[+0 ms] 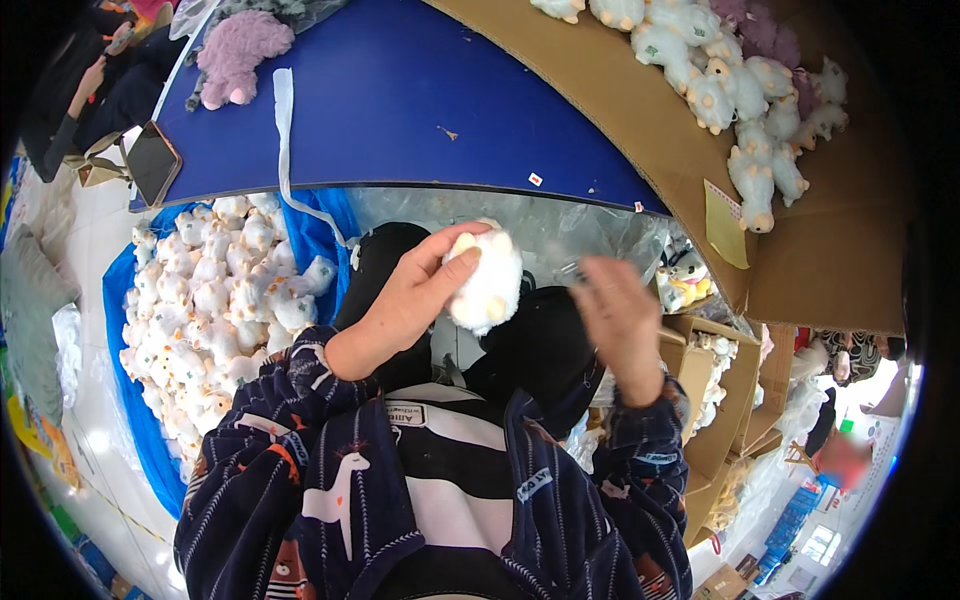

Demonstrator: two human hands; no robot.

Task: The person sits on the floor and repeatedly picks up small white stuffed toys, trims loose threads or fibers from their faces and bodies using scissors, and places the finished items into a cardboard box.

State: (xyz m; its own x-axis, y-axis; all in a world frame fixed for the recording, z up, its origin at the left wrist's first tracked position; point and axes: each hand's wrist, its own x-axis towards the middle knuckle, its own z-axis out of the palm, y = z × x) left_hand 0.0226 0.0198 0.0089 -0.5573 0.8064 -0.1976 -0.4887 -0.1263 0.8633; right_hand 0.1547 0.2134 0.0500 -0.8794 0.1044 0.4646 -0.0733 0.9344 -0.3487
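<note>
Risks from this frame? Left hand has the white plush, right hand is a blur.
1. The left hand grips the white plush toy only from one side, above the lap; it might slip and drop.
2. The right hand is motion-blurred and seems to hold a small thin tool, too unclear to name; moving fast near the left hand's fingers, it might nick them.

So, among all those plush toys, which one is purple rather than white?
The fluffy purple plush toy lying alone at the far left end of the blue table; the heaped toys elsewhere are white.
</note>
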